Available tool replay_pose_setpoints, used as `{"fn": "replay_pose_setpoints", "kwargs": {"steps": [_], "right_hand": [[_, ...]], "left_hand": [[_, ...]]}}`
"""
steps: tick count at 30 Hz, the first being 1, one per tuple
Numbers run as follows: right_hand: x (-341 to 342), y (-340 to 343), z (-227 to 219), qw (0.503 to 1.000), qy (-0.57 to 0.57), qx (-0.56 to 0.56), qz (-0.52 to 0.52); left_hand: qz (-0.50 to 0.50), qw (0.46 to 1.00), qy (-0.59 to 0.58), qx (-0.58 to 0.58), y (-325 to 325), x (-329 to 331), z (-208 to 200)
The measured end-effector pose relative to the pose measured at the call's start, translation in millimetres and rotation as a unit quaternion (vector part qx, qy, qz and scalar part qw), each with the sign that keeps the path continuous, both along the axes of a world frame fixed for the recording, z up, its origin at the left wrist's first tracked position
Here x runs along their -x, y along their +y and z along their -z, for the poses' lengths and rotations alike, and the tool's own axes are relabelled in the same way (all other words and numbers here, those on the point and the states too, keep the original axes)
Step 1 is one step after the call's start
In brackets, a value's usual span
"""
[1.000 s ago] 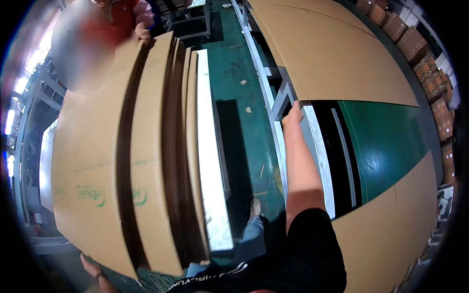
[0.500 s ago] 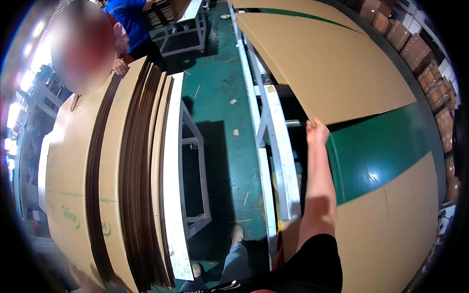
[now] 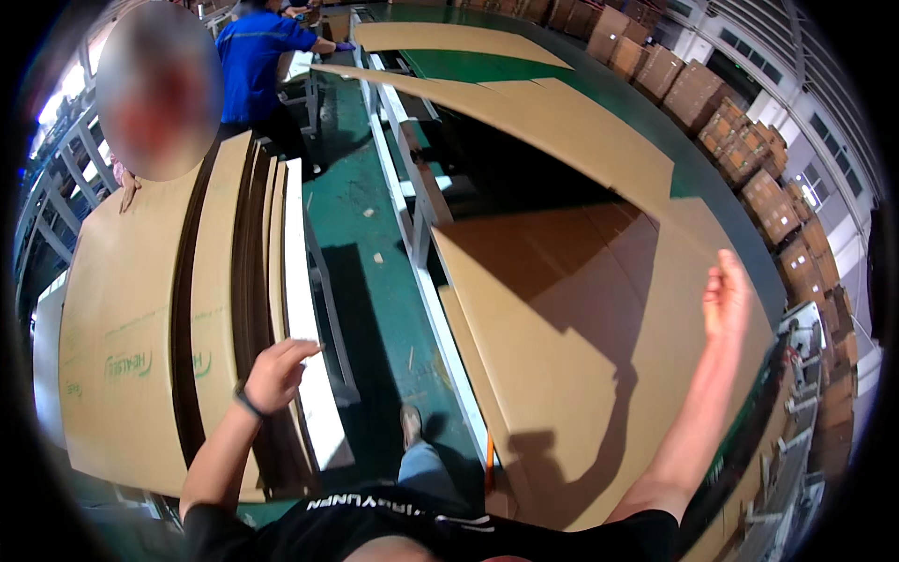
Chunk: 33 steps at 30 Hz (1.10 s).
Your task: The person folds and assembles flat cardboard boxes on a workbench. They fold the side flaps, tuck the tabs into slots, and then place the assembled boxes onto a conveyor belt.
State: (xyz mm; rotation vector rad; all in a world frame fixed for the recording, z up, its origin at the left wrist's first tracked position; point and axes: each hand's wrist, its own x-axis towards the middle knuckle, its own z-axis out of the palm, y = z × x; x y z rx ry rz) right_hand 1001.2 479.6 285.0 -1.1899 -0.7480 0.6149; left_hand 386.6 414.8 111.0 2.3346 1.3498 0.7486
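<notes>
Both arms are wide apart here, elbows bent, black sleeves down at the lower edge! The left hand [image 3: 274,375] is at eight o'clock, its forearm slanting up from seven, a dark band [image 3: 250,401] around the wrist. Fingers close together, softly bent and pointing toward two o'clock, they hang over the brown stack's right-hand edge; whether they touch it, I cannot tell.

Across to three o'clock, and there's the right hand [image 3: 726,298], held up at the end of a long forearm that slants from between four and five. Fingers half spread, loosely curled, tips toward twelve, all in view over the right part of the near cardboard sheet [image 3: 581,393]. That sheet lies flat at four o'clock, and the arm's shadow falls right across it.

Look to twelve and one! A raised cardboard sheet [image 3: 534,108] stretches from eleven o'clock round to two, its near edge arching over a dark gap, well apart from both hands. Just past it lies a strip of green surface [image 3: 478,66], with a pale metal frame [image 3: 398,178] running along the left side.

Over at nine, the cardboard stack [image 3: 122,328] carries green print and sits on the white counter [image 3: 314,403]. A co-worker's hand [image 3: 128,192] rests at the stack's far edge, between nine and ten; at eleven, a person in blue [image 3: 257,66] reaches an arm toward the frame.
</notes>
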Motion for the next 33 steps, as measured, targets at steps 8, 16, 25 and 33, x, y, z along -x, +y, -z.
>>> {"fn": "replay_pose_setpoints", "kwargs": {"steps": [8,16,25,33], "right_hand": [[55,-324,-214,0.936,-0.271,-0.217,0.067],[-101,-278,-280,0.818,-0.443,-0.147,0.337],[-152,-57,232,0.964,-0.061,0.256,0.035],[-57,-61,372,0.942,0.237,0.175,-0.161]], "left_hand": [[0.041,0.952,-0.274,0.134,61,-146,64],[0.062,0.303,-0.801,0.512,6,-331,96],[0.131,0.295,-0.857,0.403,-17,-280,142],[-0.178,0.652,-0.676,0.293,59,-266,108]]}}
